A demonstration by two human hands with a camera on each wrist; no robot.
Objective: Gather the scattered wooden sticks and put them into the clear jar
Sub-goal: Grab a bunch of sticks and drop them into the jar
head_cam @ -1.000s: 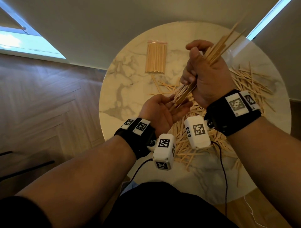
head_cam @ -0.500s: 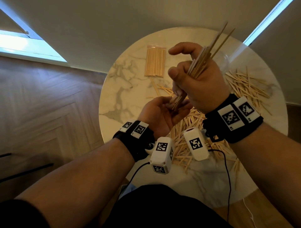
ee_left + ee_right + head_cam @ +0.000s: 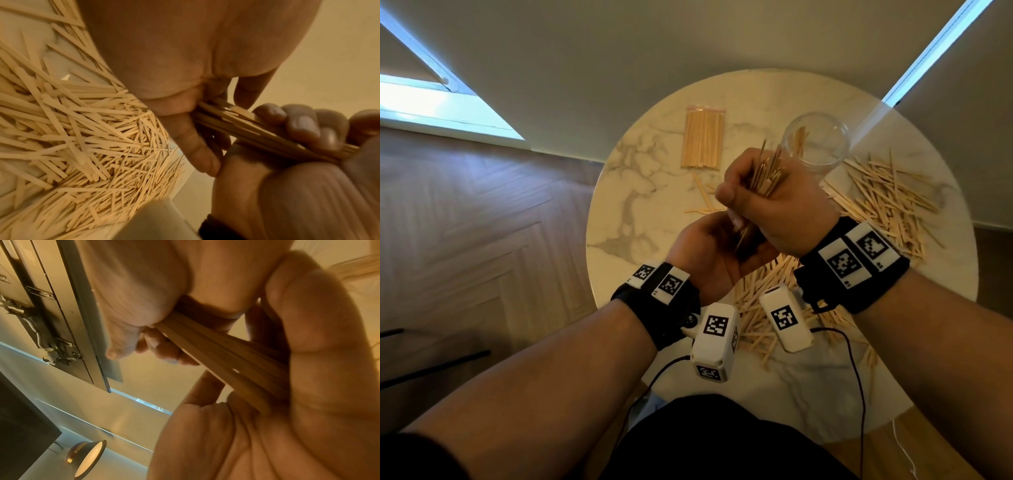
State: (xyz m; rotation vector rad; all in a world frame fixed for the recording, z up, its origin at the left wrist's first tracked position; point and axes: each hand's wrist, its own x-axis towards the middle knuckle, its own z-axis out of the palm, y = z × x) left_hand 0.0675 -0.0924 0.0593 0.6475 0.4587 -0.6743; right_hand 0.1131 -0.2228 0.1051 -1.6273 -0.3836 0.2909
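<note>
Right hand: the fingers are wrapping tightly around a bundle of sticks, holding it nearly upright above the bench.
Left hand: it is cupping under the lower ends of the bundle; the fingers are curling against the sticks and seem to be evening them.
Loose sticks: many are lying scattered on the bench, in front of the person and to the right, below and beside the hands.
Jar: it is standing upright at the far side of the bench, just behind the right hand, with a few sticks already inside.
Packet of sticks: it is lying flat, left of the jar.
Handling: the sticks are probably light, thin and stiff, and smooth enough to slide out of a loose bundle. I think the best hold is around the middle, with the ends levelled first.
Risk: a stick standing out of the bundle could catch on the rim of the jar.
</note>
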